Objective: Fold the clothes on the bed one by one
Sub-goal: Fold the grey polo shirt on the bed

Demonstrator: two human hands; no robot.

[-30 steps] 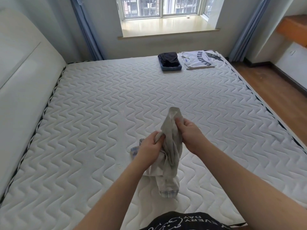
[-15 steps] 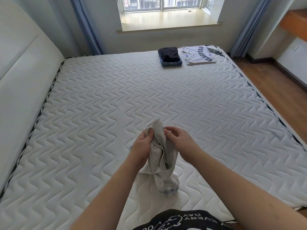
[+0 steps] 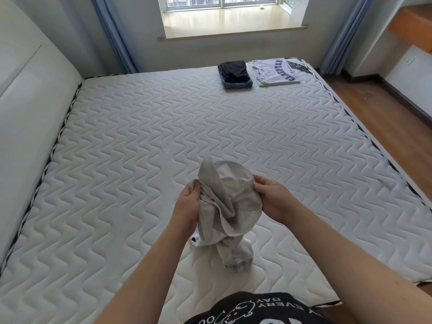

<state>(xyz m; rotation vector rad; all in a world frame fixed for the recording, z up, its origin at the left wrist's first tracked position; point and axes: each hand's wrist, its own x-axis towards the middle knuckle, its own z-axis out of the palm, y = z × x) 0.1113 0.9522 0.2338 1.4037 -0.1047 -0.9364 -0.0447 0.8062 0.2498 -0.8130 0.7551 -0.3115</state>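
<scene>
Garment: crumpled grey garment (image 3: 230, 202) bunched between both hands, its tail hanging below them.
Left hand (image 3: 188, 203): grips its left edge.
Right hand (image 3: 272, 197): pinches its right edge.

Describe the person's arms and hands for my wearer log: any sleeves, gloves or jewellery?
Both forearms are bare up to the frame edge, with no sleeves showing. The left hand and right hand wear no gloves, and no rings, watch or bracelets are visible. A black printed top shows below.

A padded white headboard (image 3: 28, 94) stands left. Blue curtains (image 3: 112, 33) flank a sunlit windowsill (image 3: 231, 24); wooden floor (image 3: 383, 113) runs along the right.
</scene>
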